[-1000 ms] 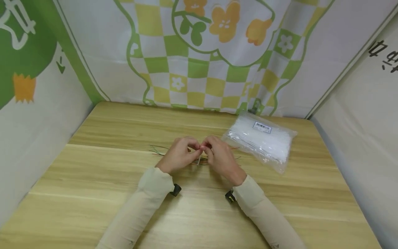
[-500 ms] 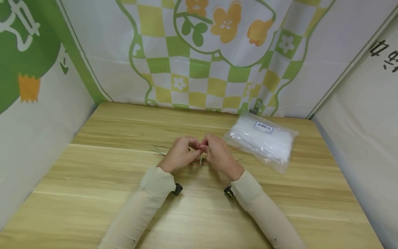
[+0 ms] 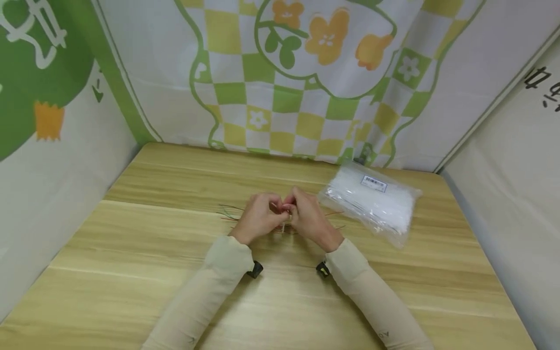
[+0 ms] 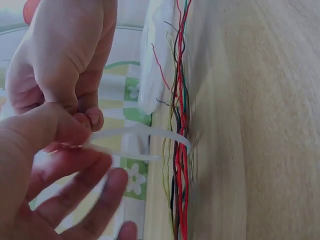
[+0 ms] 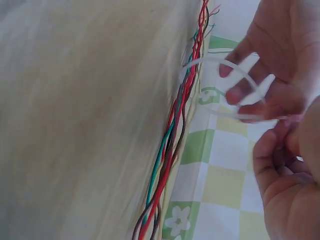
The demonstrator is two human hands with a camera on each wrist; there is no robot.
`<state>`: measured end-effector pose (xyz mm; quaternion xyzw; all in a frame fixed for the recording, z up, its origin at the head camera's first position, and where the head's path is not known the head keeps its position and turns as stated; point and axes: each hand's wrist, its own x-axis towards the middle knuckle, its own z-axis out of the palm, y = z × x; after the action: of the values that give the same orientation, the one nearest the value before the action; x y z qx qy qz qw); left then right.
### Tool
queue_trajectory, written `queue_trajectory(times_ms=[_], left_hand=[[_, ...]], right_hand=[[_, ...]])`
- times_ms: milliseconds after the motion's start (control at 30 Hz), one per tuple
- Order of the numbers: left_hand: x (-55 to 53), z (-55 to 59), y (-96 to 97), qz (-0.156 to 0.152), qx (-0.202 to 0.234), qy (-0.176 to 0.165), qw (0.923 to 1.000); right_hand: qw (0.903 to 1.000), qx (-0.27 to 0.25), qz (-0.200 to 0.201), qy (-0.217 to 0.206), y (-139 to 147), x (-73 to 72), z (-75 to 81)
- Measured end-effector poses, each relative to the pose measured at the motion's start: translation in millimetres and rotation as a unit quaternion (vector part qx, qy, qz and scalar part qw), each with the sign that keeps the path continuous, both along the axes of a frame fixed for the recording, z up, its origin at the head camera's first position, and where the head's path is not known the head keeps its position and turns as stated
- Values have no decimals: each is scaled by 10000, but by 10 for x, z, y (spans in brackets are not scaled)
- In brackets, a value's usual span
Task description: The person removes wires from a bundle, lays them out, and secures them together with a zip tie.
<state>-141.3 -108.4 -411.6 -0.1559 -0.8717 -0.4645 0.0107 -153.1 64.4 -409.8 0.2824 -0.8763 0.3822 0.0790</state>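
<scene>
A bundle of thin red, black, green and yellow wires (image 4: 181, 175) lies across the wooden table. A white cable tie (image 4: 135, 131) loops loosely around the bundle, its two ends brought together above it. My left hand (image 3: 259, 218) pinches the tie between thumb and index finger, its other fingers spread in the wrist views. Meeting it fingertip to fingertip, my right hand (image 3: 309, 218) pinches the tie at the same spot, with its fingers curled. Fingertips hide where the tie's ends meet. In the right wrist view the loop stands wide beside the wires (image 5: 170, 145).
A clear plastic bag (image 3: 372, 197) packed with white cable ties and bearing a barcode label lies behind the right hand. Around the wooden table (image 3: 131, 253) hang fabric walls, the back one a green and yellow checked curtain (image 3: 280, 102).
Both hands stay together over the wires, making only small finger movements at the cable tie. The head view has shifted slightly, so the scene sits a little farther right.
</scene>
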Motion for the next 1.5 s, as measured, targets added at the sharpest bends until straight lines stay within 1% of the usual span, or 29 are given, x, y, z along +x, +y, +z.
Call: queue_trajectory(times_ms=[67, 167, 267, 367, 467, 567, 633, 700, 767, 833, 933, 1033, 1100, 1133, 1167, 1233, 1300, 1333, 1400, 1433, 1467, 1500], left_hand=[[-16, -12, 7, -21, -68, -200, 9998], [-29, -14, 5, -33, -117, -369, 9992], [-29, -13, 6, -122, -148, -304, 9994], [-23, -34, 7, -252, -266, -211, 9991], [-12, -48, 0, -218, -345, -170, 9990], [-7, -45, -3, -136, -350, -124, 9992], [-4, -43, -4, -150, -298, -158, 9993], [4, -48, -5, -174, -202, -290, 9992], [13, -58, -5, -182, -83, -462, 9987], [14, -69, -4, -184, 23, -614, 9979], [8, -65, 10, -201, 60, -736, 9971], [-2, -67, 26, -328, -101, -824, 9960], [2, -77, 34, -374, -311, -865, 9951], [5, -79, 37, -372, -450, -838, 9948], [7, -80, 41, -354, -600, -779, 9945], [17, -77, 50, -284, -835, -677, 9938], [20, -71, 53, -179, -1026, -564, 9930], [18, -67, 57, -145, -1052, -518, 9930], [20, -56, 67, -75, -1053, -517, 9931], [21, -52, 71, -42, -1036, -532, 9932], [22, -47, 74, 3, -1025, -554, 9932], [24, -38, 77, 55, -1018, -582, 9931]], right_hand=[[9999, -139, 15, -17, 21, 0, 17], [9993, -369, 59, -45, 58, -18, 49], [9983, -510, 160, -224, 102, -42, 59], [9964, -549, 315, -572, 136, -54, 49], [9951, -381, 489, -773, 137, -66, 35], [9957, -179, 526, -736, 122, -81, 19], [9974, -39, 428, -585, 112, -82, 6], [9989, 95, 305, -353, 100, -76, -12], [9995, 223, 227, -46, 89, -67, -36], [9991, 231, 216, 274, 84, -60, -61], [9957, -63, 331, 863, 92, -60, -74], [9858, -598, 380, 1525, 122, -47, 7], [9786, -894, 412, 1806, 143, -31, 87], [9773, -1008, 420, 1815, 156, -23, 127], [9782, -1075, 431, 1723, 167, -20, 158], [9853, -1060, 448, 1261, 197, -19, 190], [9940, -829, 428, 567, 231, -35, 182], [9968, -649, 407, 207, 250, -45, 174], [9980, -217, 465, -367, 274, -70, 135], [9970, -31, 546, -554, 277, -83, 111], [9956, 131, 636, -672, 275, -93, 88], [9946, 258, 735, -689, 270, -101, 67]])
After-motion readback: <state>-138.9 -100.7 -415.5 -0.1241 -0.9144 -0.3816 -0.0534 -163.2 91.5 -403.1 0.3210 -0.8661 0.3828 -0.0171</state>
